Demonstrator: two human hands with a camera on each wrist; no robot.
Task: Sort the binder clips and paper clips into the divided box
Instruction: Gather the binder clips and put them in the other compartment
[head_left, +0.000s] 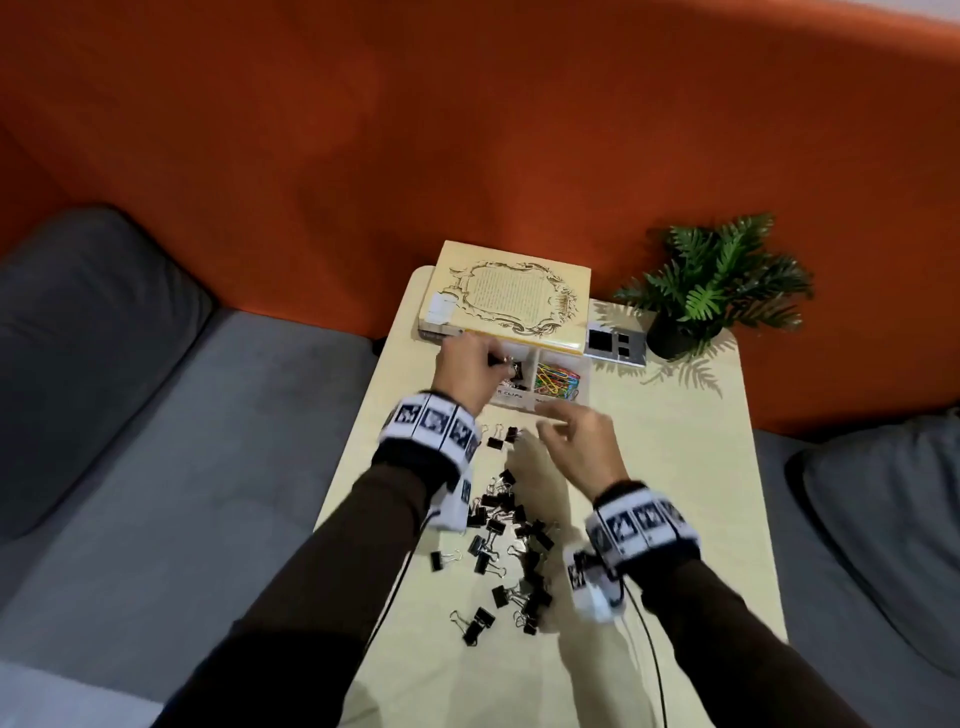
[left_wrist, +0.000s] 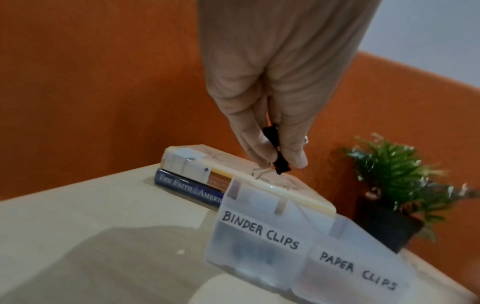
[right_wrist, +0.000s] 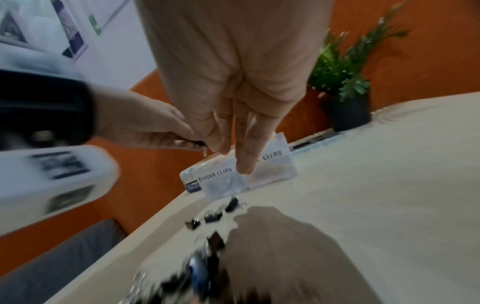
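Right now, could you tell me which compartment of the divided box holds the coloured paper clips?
The right compartment, labelled PAPER CLIPS; the left compartment holds only black binder clips.

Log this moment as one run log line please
left hand: pinches binder clip above binder section of divided box | right hand: empty, over table | loose binder clips: unsorted

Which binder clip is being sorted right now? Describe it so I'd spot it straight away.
Start at the stacked books at the table's far end; the translucent divided box sits just in front of them. Over its compartment labelled BINDER CLIPS, the left hand pinches one black binder clip. It is the only clip held in the air; the others lie loose on the table or in the box.
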